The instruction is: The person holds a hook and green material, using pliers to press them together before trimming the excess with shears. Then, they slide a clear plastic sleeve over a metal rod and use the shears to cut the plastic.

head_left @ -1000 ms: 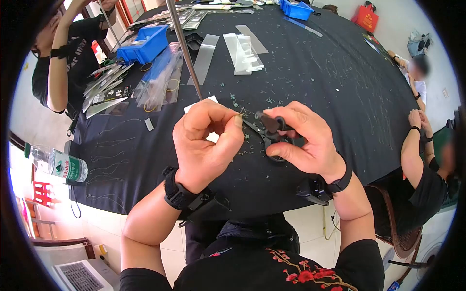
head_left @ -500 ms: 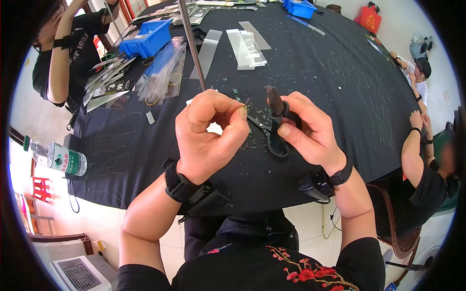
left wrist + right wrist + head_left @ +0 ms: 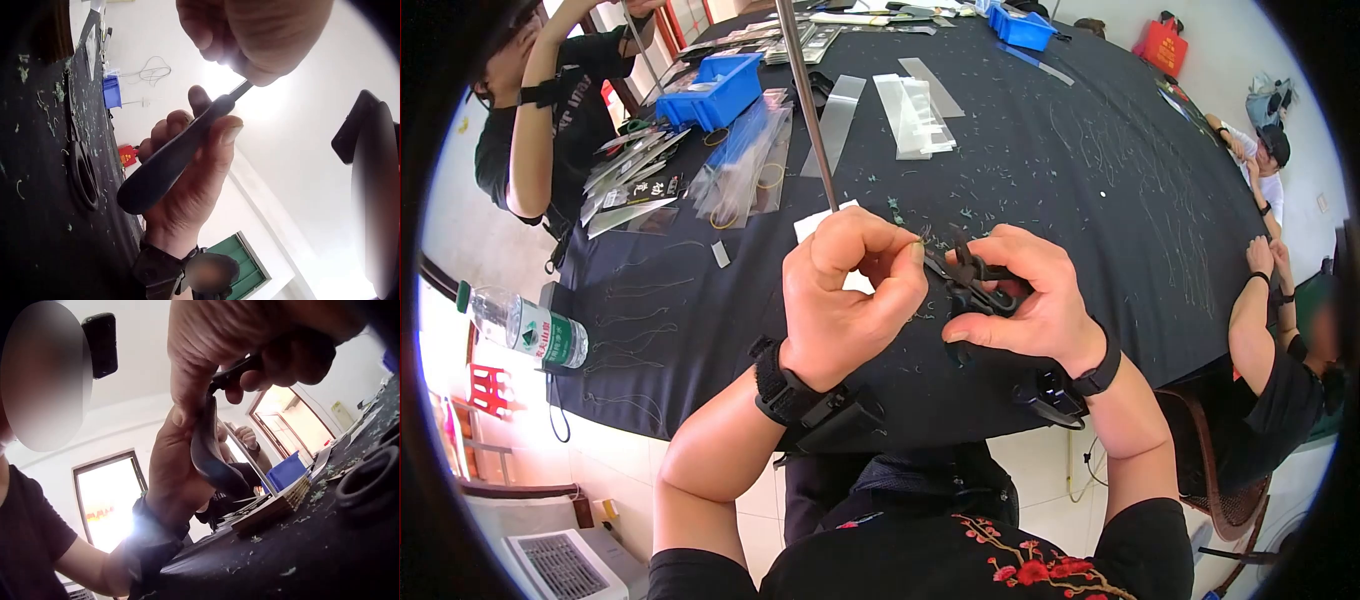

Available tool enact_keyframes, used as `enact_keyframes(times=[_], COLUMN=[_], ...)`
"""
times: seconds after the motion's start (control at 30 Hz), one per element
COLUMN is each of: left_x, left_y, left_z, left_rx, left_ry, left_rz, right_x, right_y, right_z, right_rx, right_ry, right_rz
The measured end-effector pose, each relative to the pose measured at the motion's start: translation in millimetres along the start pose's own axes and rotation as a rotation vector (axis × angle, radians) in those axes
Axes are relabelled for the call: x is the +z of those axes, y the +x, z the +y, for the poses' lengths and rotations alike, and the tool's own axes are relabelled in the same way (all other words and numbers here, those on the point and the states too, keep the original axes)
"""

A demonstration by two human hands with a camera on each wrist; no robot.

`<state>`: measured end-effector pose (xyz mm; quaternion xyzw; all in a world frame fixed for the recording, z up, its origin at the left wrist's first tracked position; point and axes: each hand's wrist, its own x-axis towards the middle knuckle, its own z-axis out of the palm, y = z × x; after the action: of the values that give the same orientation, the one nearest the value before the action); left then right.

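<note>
My left hand (image 3: pixel 850 290) is in front of me over the black-covered table, thumb and forefinger pinching a small thin wisp (image 3: pixel 925 237) whose kind is too small to make out. In my right hand (image 3: pixel 1045 290) is a pair of black-handled pliers (image 3: pixel 985 292), its head pointing up and left close to the left fingertips. One smooth dark handle (image 3: pixel 169 162) slants across the right palm in the left wrist view, and the left hand hides most of the tool's tip. Black scissors (image 3: pixel 350 499) lie on the cloth below the hands.
Green scraps are strewn over the cloth (image 3: pixel 1040 330). Beyond a metal pole (image 3: pixel 805 100) lie clear plastic strips (image 3: pixel 910 115), plastic sleeves (image 3: pixel 740 165) and a blue bin (image 3: pixel 720 95). A water bottle (image 3: pixel 525 325) is at far left. Other people sit around the table.
The pliers stood more upright and farther from the left fingertips half a second ago; now they are lower, beside those fingertips. The left hand keeps its pinch. The whole head view has shifted slightly.
</note>
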<state>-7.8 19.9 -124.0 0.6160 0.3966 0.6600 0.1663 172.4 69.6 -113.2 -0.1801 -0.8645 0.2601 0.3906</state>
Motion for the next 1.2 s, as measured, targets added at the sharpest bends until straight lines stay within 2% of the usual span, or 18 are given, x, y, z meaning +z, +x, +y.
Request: enact_keyframes(times=[0.07, 0.3, 0.37, 0.7, 0.87, 1.0, 1.03, 1.13, 1.2], left_x=[-2.2, 1.9, 1.6, 3.4, 1.7, 0.1, 0.1, 0.1, -2.5], left_y=[-2.5, -1.0, -1.0, 0.4, 0.5, 1.3, 1.7, 5.0, 7.1], left_z=[2.2, -3.0, -3.5, -4.3, -4.4, 1.1, -0.4, -3.4, 1.4], left_rx=[-0.037, 0.022, -0.027, -0.026, -0.038, -0.008, -0.006, -0.339, -0.366], left_ry=[0.002, 0.015, 0.012, 0.002, 0.004, 0.016, 0.014, -0.065, -0.142], left_rz=[-0.087, -0.014, -0.009, -0.005, -0.029, -0.085, -0.087, 0.023, 0.024], right_x=[0.6, 3.9, 0.9, 3.9, 1.8, -1.8, -2.6, 5.2, 11.1], right_y=[0.4, -0.7, 1.7, -0.5, -1.1, -0.5, 0.0, -2.7, -2.6], right_z=[-0.8, -0.1, -0.6, 4.9, 2.3, 1.5, 1.0, -14.5, -16.1], right_rx=[0.029, 0.091, 0.094, 0.1, 0.148, 0.132, 0.025, -0.197, -0.223], right_ry=[0.016, 0.054, 0.03, 0.071, 0.114, 0.12, 0.081, 0.143, 0.209], right_rz=[-0.008, 0.005, -0.021, -0.013, -0.091, -0.116, -0.188, -0.312, -0.212])
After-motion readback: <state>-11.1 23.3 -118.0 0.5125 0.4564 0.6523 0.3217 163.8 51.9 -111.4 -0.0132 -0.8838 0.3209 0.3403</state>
